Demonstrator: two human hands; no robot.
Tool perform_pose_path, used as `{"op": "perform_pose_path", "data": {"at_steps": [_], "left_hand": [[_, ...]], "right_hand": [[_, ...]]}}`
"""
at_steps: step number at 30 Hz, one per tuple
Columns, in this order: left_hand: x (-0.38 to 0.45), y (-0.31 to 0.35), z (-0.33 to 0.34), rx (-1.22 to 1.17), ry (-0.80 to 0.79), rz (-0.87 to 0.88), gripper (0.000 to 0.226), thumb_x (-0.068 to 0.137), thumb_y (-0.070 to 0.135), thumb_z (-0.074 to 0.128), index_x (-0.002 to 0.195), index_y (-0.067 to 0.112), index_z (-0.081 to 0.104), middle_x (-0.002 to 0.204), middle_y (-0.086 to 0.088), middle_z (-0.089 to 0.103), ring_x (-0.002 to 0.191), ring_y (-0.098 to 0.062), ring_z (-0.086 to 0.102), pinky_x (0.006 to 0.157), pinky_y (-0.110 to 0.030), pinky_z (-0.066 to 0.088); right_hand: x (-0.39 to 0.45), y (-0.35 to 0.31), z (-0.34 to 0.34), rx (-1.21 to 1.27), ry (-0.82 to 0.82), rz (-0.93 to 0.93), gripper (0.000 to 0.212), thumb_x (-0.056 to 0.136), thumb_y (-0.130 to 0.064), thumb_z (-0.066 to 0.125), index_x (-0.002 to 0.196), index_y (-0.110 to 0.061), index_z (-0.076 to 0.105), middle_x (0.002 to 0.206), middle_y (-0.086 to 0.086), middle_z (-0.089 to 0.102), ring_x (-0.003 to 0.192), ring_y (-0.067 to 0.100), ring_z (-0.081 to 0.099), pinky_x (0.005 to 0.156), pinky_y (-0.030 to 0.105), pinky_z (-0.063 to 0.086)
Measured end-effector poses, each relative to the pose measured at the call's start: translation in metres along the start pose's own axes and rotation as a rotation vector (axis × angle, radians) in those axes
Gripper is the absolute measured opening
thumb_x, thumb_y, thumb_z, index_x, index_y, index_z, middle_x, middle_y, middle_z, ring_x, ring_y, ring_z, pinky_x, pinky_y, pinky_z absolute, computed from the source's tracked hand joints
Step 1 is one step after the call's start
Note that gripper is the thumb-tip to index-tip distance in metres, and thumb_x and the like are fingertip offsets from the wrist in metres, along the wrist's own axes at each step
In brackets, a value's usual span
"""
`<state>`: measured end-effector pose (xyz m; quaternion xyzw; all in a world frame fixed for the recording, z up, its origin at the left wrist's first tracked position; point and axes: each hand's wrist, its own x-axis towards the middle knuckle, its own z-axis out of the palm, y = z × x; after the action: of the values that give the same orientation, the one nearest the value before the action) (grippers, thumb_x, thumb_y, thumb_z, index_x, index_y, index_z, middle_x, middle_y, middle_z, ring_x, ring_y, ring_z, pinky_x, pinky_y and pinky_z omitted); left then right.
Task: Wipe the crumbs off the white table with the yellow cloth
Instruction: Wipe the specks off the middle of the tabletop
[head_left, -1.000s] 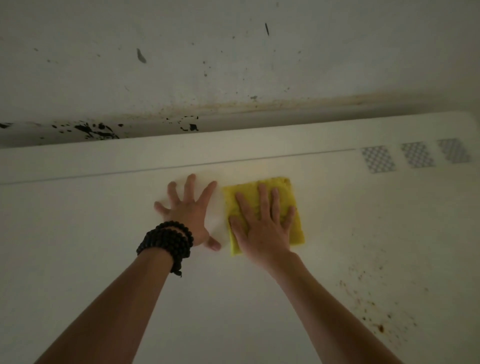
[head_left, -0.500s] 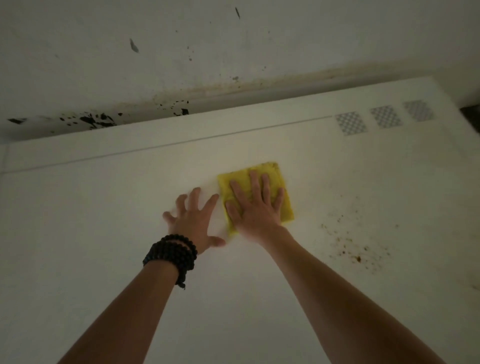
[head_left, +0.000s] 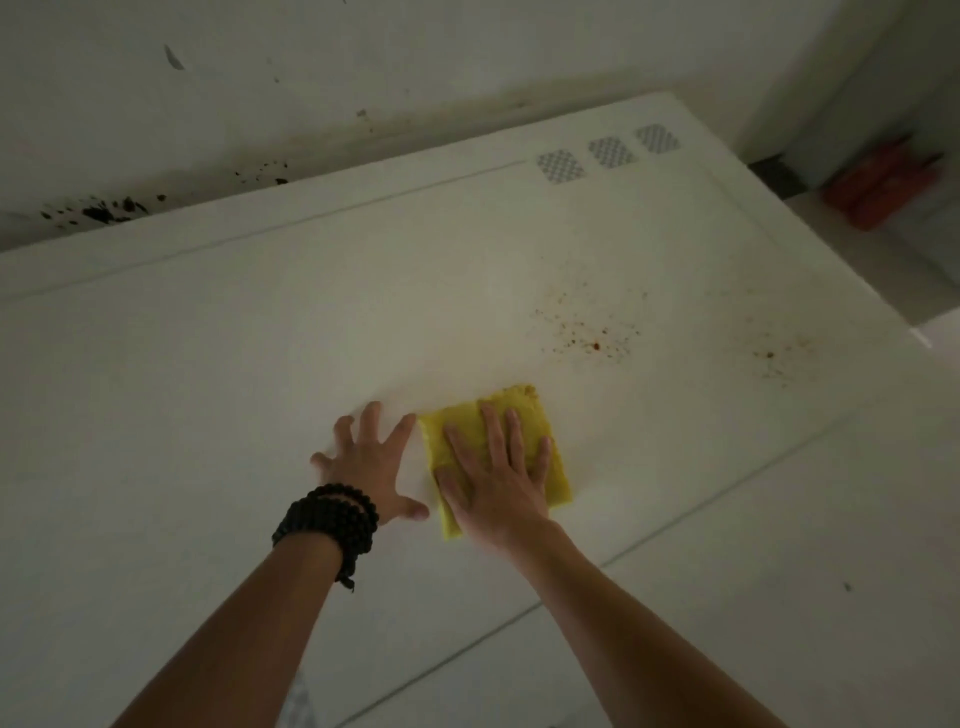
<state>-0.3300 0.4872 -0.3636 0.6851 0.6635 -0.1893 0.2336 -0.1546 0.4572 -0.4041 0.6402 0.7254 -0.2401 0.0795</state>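
A folded yellow cloth (head_left: 530, 415) lies flat on the white table (head_left: 208, 364). My right hand (head_left: 496, 478) presses down on it, palm flat and fingers spread over the cloth. My left hand (head_left: 366, 462) rests flat on the bare table just left of the cloth, fingers apart, holding nothing; black bead bracelets circle its wrist. A patch of brown and red crumbs (head_left: 592, 335) lies on the table beyond and to the right of the cloth. A second, fainter crumb patch (head_left: 774, 356) sits further right near the table's edge.
A stained white wall (head_left: 311, 78) runs along the table's far side. Three grey checkered squares (head_left: 608, 153) mark the far right corner. The table's right edge (head_left: 831, 249) drops off, with a red object (head_left: 883, 187) beyond it. A seam (head_left: 675, 519) crosses the tabletop near my right arm.
The view has swung right and down, bringing both crumb patches and the table's right edge into sight. Both hands and the cloth have come nearer to me, the cloth still under my right hand.
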Motion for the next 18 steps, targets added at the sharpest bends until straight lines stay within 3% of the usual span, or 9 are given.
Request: {"op": "perform_pose_path", "data": {"at_steps": [6, 13, 18], "left_hand": [[-0.017, 0.011, 0.013, -0.048, 0.01, 0.024, 0.079, 0.091, 0.04, 0.06, 0.148, 0.05, 0.006, 0.16, 0.004, -0.012, 0.144, -0.032, -0.004, 0.107, -0.061, 0.026], [-0.017, 0.007, 0.018, -0.008, 0.037, 0.067, 0.084, 0.089, 0.043, 0.062, 0.148, 0.052, 0.002, 0.16, 0.005, -0.015, 0.145, -0.028, -0.005, 0.108, -0.057, 0.026], [-0.018, 0.003, 0.02, 0.006, 0.025, 0.028, 0.086, 0.089, 0.045, 0.061, 0.15, 0.045, 0.001, 0.16, 0.002, -0.016, 0.145, -0.032, -0.006, 0.11, -0.059, 0.021]], "right_hand": [[-0.06, 0.016, 0.026, 0.035, 0.02, 0.043, 0.061, 0.094, -0.073, 0.007, 0.151, -0.057, -0.01, 0.16, -0.007, -0.038, 0.14, 0.021, -0.045, 0.106, 0.06, -0.031], [-0.011, 0.014, 0.007, 0.099, 0.038, 0.134, 0.061, 0.096, -0.072, 0.012, 0.152, -0.057, -0.008, 0.161, -0.008, -0.037, 0.143, 0.022, -0.041, 0.101, 0.058, -0.036], [-0.054, 0.011, 0.035, 0.058, 0.069, 0.076, 0.062, 0.092, -0.074, 0.005, 0.149, -0.058, -0.012, 0.158, -0.011, -0.04, 0.141, 0.021, -0.044, 0.106, 0.061, -0.03]]}}
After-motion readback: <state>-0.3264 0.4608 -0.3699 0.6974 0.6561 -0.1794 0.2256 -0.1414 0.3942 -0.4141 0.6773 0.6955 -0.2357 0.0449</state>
